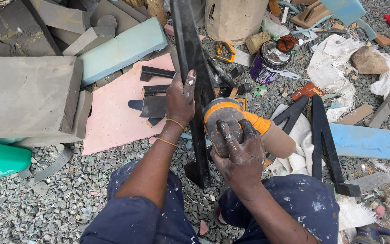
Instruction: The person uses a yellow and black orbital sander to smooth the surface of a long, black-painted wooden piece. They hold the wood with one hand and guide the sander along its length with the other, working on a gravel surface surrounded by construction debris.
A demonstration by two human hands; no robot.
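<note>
At frame centre, the left hand (180, 100) gripped a black metal bar (194, 86) while the right hand (239, 156) clasped an orange grinder (225, 118) beside it.

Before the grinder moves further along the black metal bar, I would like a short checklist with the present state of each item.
1. Left hand grips the black metal bar: ok, fingers wrap its edge.
2. Right hand on the orange grinder: ok, it covers the head from above.
3. Grinder against the bar: ok, its head sits right beside the bar.
4. Gloves on hands: not ok, both are bare and paint-stained.
5. Bar's lower end steady on the gravel: cannot tell, it stands between the knees.
6. Nearby clutter: not ok, a white cloth and a paint can lie close.
</note>
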